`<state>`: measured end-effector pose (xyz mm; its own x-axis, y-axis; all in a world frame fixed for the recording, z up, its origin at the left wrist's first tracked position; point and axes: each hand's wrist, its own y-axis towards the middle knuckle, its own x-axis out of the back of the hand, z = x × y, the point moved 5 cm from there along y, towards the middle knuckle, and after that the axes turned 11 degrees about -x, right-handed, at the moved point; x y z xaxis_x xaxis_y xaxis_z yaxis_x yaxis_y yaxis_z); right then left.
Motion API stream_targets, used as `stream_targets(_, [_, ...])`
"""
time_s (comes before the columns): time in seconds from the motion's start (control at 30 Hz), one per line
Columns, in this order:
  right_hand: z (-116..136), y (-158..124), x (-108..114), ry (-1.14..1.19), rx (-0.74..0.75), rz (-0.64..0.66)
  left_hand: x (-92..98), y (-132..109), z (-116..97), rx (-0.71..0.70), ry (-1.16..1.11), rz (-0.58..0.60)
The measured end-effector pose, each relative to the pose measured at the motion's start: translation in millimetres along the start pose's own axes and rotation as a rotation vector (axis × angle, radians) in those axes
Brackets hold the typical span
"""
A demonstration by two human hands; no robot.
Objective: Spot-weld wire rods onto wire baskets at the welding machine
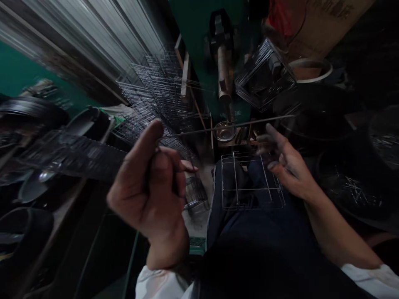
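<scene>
The left hand [148, 191] is closed in a tight pinch on a thin steel rod [232, 128], which runs straight and bright across the view above an open wire frame [252, 180]. The right hand [289, 170] stands open just to the right of that frame, its soot-darkened fingers [268, 143] spread and slightly curled; it holds nothing, and it appears to be just below the rod rather than touching it. The frame lies flat on dark trousers [249, 224], a plain rectangle of bare wire with only a few rods across it and wide gaps between them. By contrast, a stack of wire racks [158, 99] beyond and to the left of the frame shows closely set, parallel wires, so the frame looks far less filled in than those racks. Directly beyond the frame sits a small steel bowl [224, 131], and a squat wire basket [195, 193] stands just to its left. To its right, round black tubs [314, 116] hold loose wire pieces [355, 193] in dim light. Further beyond it, a green machine [199, 33] carries a worn metal cylinder [225, 70].
</scene>
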<state>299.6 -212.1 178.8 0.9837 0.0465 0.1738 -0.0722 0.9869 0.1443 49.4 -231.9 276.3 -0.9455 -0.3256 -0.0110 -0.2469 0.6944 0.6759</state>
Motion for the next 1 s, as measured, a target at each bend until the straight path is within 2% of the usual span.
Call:
stream_targets(0.07, [-1,-6,-6,0.122,-0.083,-0.055,-8.8,-8,26,0.068,-0.094,-0.003])
stream_targets(0.13, [-21,-12,-2,0.231,-0.229,-0.148,-17.9,-26,69,0.249,-0.183,0.098])
stream_targets(0.2, [-50,-15,5,0.281,-0.366,-0.207,-25.8,-53,114,0.463,-0.199,0.25])
stream_targets(0.27, [-77,-15,14,0.207,-0.441,-0.235,-27.9,-79,147,0.586,-0.121,0.349])
stream_targets(0.33, [-94,-12,26,-0.009,-0.417,-0.268,-26.8,-94,164,0.577,0.014,0.414])
stream_targets(0.47, [-95,-4,33,-0.469,-0.225,-0.246,-23.6,-101,166,0.401,0.283,0.564])
stream_targets(0.57, [-95,-4,30,-0.619,-0.183,-0.186,-19.0,-105,162,0.38,0.34,0.646])
stream_targets(0.63, [-99,-9,28,-0.656,-0.193,-0.162,-14.6,-112,161,0.406,0.307,0.645])
stream_targets(0.77, [-115,-25,29,-0.624,-0.208,-0.16,-6.4,-129,165,0.53,0.202,0.581])
stream_targets(0.87, [-132,-37,27,-0.467,-0.241,-0.162,-6.4,-142,171,0.625,0.076,0.561])
stream_targets(1.0, [-151,-43,24,-0.237,-0.296,-0.186,-3.2,-147,176,0.567,0.11,0.554])
